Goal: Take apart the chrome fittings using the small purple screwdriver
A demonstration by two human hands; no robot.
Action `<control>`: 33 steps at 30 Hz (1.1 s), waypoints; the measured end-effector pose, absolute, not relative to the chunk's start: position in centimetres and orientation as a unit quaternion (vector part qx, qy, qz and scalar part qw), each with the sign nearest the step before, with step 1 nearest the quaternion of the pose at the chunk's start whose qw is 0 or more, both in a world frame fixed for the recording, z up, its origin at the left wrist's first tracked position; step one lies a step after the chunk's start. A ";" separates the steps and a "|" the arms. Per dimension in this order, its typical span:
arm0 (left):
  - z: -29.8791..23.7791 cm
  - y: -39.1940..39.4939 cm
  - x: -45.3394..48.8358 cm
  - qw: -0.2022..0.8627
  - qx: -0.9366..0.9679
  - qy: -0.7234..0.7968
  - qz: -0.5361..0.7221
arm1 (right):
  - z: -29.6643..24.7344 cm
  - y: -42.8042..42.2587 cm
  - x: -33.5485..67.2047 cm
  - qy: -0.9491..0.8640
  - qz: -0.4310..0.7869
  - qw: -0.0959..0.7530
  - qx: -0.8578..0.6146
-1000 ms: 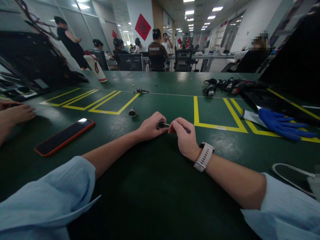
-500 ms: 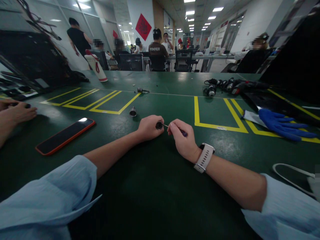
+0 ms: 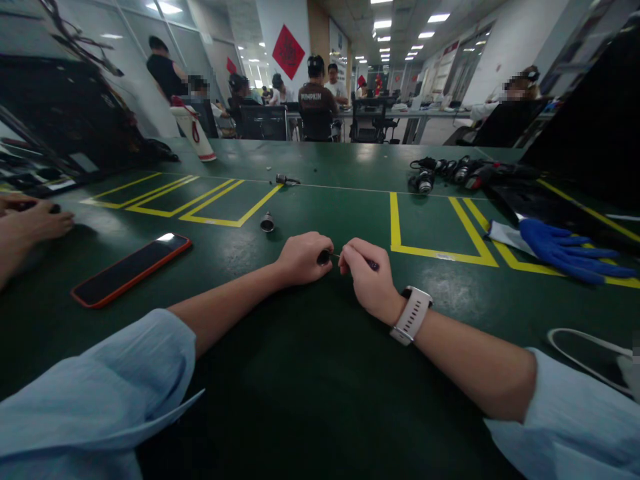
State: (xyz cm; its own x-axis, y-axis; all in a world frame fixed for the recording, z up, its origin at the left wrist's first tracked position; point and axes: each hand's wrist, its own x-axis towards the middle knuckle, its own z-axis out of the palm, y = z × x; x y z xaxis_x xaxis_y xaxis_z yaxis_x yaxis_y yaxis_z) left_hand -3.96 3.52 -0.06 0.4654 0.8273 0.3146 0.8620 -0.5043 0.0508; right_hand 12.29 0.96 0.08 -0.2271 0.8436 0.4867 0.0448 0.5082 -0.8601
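Wrapped in my left hand (image 3: 303, 257) is a small dark round part (image 3: 324, 257), its circular end facing my other hand. My right hand (image 3: 369, 272) is closed around a screwdriver (image 3: 373, 265) with a dark purple handle. Its thin metal shaft points left and reaches the round part; whether the tip is inside I cannot tell. Both hands are low over the green table. Just left of and beyond my left hand, a small metal cone-shaped cap (image 3: 267, 222) sits on the tabletop. Farther off lies a small dark metal piece with a wire-like tail (image 3: 287, 180).
A phone in a red case (image 3: 133, 271) lies at left, near another person's hand (image 3: 37, 220). A white bottle (image 3: 194, 133) stands at the back left. Dark tools (image 3: 440, 175) and a blue glove (image 3: 570, 250) lie at right. Yellow tape (image 3: 443, 255) marks the table (image 3: 320, 373).
The round part in my left hand has turned a little, so less of its open end shows. Both hands have shifted very slightly to the right.
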 end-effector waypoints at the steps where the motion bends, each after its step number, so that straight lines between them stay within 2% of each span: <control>1: 0.0 3.5 -4.0 0.058 -0.856 -0.491 -0.150 | 0.0 1.2 12.3 -0.671 0.395 0.536 -0.327; 10: -0.1 3.7 -4.1 0.061 -0.836 -0.515 -0.177 | -1.7 2.9 12.1 -0.551 0.512 0.571 -0.330; 33: -0.4 4.0 -4.4 0.036 -0.807 -0.530 -0.258 | -1.3 2.8 11.9 -0.520 0.557 0.573 -0.302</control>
